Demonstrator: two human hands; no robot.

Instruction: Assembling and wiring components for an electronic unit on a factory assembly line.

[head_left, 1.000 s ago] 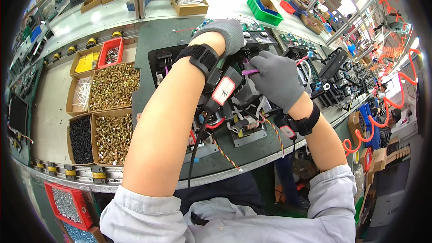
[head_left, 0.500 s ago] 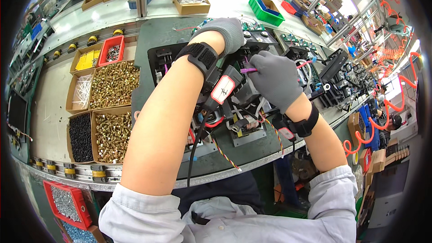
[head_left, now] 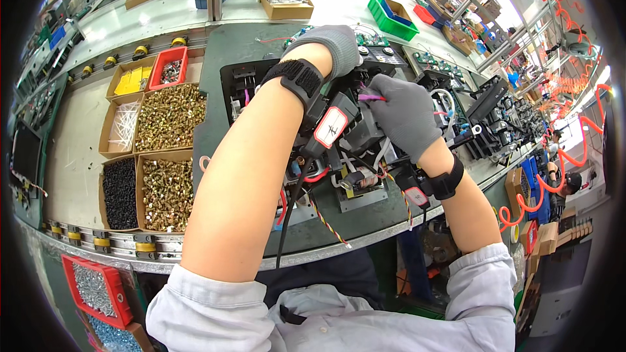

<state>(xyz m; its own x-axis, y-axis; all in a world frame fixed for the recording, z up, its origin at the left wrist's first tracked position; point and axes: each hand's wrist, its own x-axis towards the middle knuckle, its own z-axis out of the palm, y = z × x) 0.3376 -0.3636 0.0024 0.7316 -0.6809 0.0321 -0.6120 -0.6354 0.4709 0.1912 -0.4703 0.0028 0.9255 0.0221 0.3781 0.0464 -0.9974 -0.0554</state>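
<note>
Both hands wear grey gloves and work over a black device housing (head_left: 231, 77) on the green bench mat. My right hand (head_left: 407, 116) is closed, with its thumb and fingertips pinching a purple wire (head_left: 372, 98). My left hand (head_left: 334, 49) reaches over the housing's far side, bent down at the wrist; its fingers are hidden behind the hand. Each wrist carries a black strap with a box-shaped unit and a white, red-edged label (head_left: 330, 126). Beneath the arms lie coils and twisted coloured wires (head_left: 329, 223) that hang toward the bench's front edge.
At left stand cardboard trays of brass-coloured fasteners (head_left: 168, 117), black parts (head_left: 120, 197) and white strips (head_left: 124, 124), plus a red bin (head_left: 168, 68). Green circuit boards (head_left: 435, 62) and more black assemblies (head_left: 489, 117) crowd the right. A green bin (head_left: 392, 18) is at the back.
The view has shifted slightly, so the bench appears a little further right. Both hands keep nearly the same places over the housing, and the right still pinches the purple wire.
</note>
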